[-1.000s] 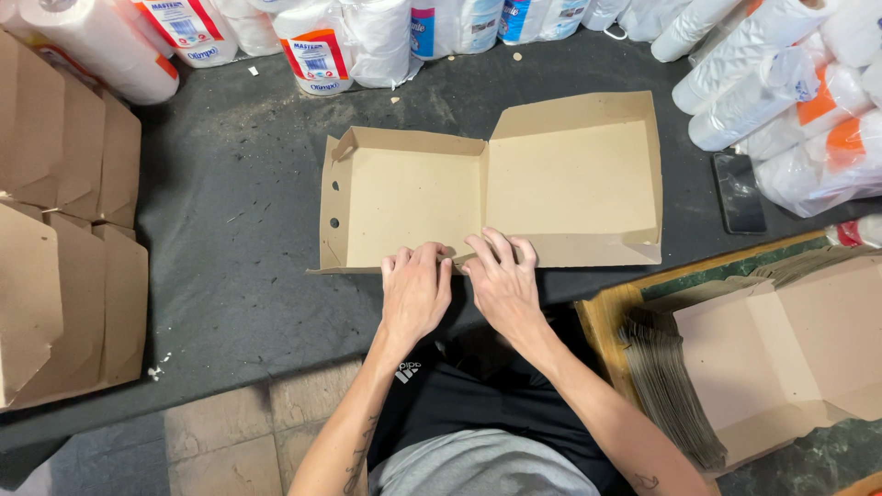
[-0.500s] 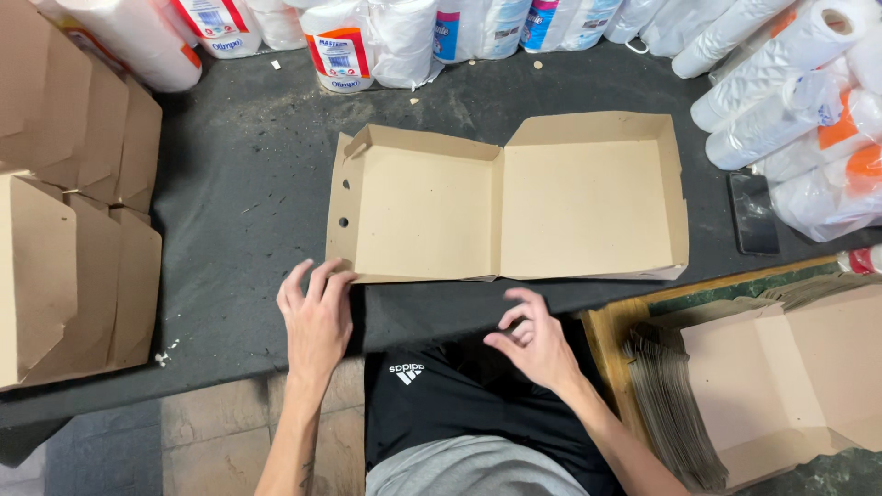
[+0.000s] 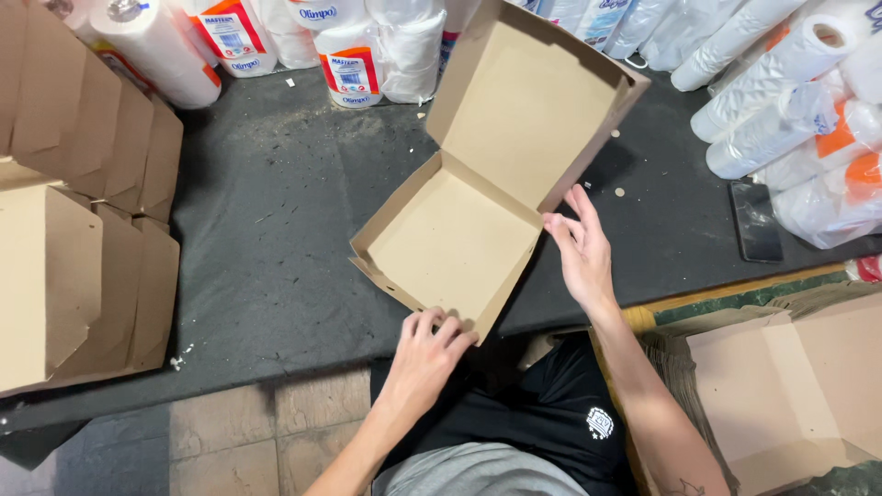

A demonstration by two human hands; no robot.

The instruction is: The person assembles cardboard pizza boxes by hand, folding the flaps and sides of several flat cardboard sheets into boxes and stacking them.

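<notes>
Two bare hands work a hinged box [image 3: 478, 211] of plain brown cardboard on a dark, felt-like tabletop [image 3: 266, 239] flecked with pale crumbs; the box is matt and smooth, its square base turned cornerwise toward the person, its lid raised and tilted toward the far side, with low folded walls along both halves; the left hand [image 3: 427, 349] lies at the near corner of the base, fingers curled over the edge and touching the card; the right hand [image 3: 581, 248] is held open with fingers spread, fingertips at the right edge near the hinge, and whether they press the card cannot be told; compared with half a second ago, the box, then lying flat and square to the table edge with both halves spread side by side, is now rotated and its lid lifted, while the left hand has come from the bare cloth to the box corner and the right hand has risen from the lap to the box side; at left, folded brown cartons [image 3: 83, 239] stand in overlapping rows, cut off by the frame; wrapped white paper rolls [image 3: 781, 101] crowd the far and right margins, partly out of view; a dark phone [image 3: 759, 220] lies flat at right; a stack of flat card blanks [image 3: 781, 395] at lower right is cropped.
</notes>
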